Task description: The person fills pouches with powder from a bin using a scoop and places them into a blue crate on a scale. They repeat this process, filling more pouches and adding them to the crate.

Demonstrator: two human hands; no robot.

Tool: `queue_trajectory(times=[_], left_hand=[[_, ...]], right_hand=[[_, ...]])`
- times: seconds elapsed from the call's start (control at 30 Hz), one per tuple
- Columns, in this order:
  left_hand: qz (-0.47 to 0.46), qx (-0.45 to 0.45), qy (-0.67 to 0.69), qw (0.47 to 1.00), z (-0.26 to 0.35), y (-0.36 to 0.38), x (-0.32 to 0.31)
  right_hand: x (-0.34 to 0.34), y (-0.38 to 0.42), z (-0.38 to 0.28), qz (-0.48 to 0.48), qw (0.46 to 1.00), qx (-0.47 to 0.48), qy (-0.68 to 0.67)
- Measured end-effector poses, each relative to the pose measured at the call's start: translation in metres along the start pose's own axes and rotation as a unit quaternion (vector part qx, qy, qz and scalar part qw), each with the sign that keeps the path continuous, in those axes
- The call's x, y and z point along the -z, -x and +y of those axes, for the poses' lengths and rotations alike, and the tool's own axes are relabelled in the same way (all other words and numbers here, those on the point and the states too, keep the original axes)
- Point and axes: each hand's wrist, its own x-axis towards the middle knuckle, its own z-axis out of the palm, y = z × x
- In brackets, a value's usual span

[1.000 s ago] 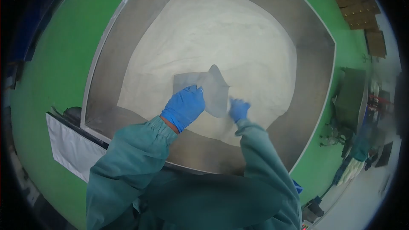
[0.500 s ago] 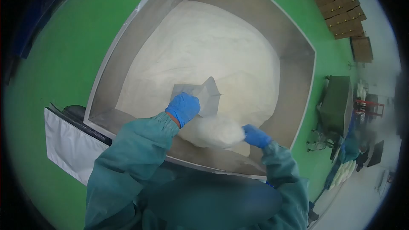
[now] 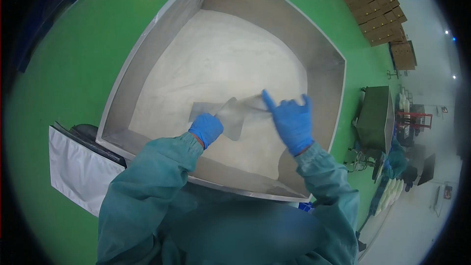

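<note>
My left hand (image 3: 206, 128), in a blue glove, is closed around a grey metal scoop (image 3: 233, 123) over the white powder (image 3: 216, 59). The powder covers the floor of a large metal bin (image 3: 326, 73). To the right, my blue-gloved right hand (image 3: 293, 125) is raised above the powder, its middle fingers curled and its outer fingers stretched out. A blurred translucent sheet (image 3: 255, 104), like a clear plastic bag, runs from those curled fingers toward the scoop. Motion blur hides its shape and exactly how it is gripped.
A white sheet-like bag (image 3: 81, 172) hangs outside the bin's left front corner. On the right stand a metal cart (image 3: 375, 118) and stacked cardboard boxes (image 3: 378, 12). Another person (image 3: 395, 159) in green is far right. Green floor (image 3: 73, 88) surrounds the bin.
My right hand has risen from low beside a bulging white mass, which no longer shows. A thin blurred sheet now extends from it. My left hand still grips the scoop, now tilted differently.
</note>
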Motion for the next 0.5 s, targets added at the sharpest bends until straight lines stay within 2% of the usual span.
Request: queue_trajectory(times=[0.03,0.1,0.13,0.2,0.23,0.27,0.3,0.33,0.37,0.43,0.47,0.5], left_hand=[[-0.006,-0.002,0.002,1.0,-0.001,0.0,-0.003],[0.015,-0.022,0.004,1.0,-0.002,-0.001,-0.007],[0.012,-0.024,0.004,1.0,-0.001,-0.001,-0.005],[-0.004,0.014,0.009,1.0,0.003,0.0,0.004],[-0.009,0.018,0.009,1.0,0.006,0.002,0.002],[0.034,0.04,0.005,0.999,0.01,0.004,-0.001],[0.077,0.063,0.0,0.995,0.012,0.005,-0.004],[0.074,0.07,-0.003,0.995,0.01,0.003,-0.006],[0.061,0.055,0.014,0.997,0.008,0.002,-0.009],[0.039,0.037,0.024,0.998,0.004,0.001,-0.007],[0.035,0.022,0.004,0.999,0.003,0.001,-0.001],[0.028,-0.001,-0.011,1.0,0.006,0.0,0.003]], right_hand=[[-0.007,0.004,0.01,-0.005,1.0,-0.001,-0.004],[-0.03,0.018,0.031,0.018,0.992,-0.112,0.053],[-0.057,0.029,0.039,0.016,0.992,-0.114,0.051],[-0.146,0.053,0.039,0.026,0.974,-0.217,0.053],[-0.185,0.065,0.026,-0.038,0.965,-0.258,0.01],[-0.225,0.084,0.008,-0.104,0.949,-0.296,-0.033],[-0.273,0.105,-0.022,-0.189,0.94,-0.271,-0.089],[-0.3,0.119,-0.056,-0.27,0.921,-0.242,-0.142],[-0.296,0.124,-0.098,-0.34,0.908,-0.178,-0.17],[-0.266,0.129,-0.147,-0.345,0.836,-0.204,-0.376],[-0.28,0.128,-0.15,-0.342,0.834,-0.203,-0.382],[-0.306,0.143,-0.153,-0.38,0.752,-0.178,-0.508]])
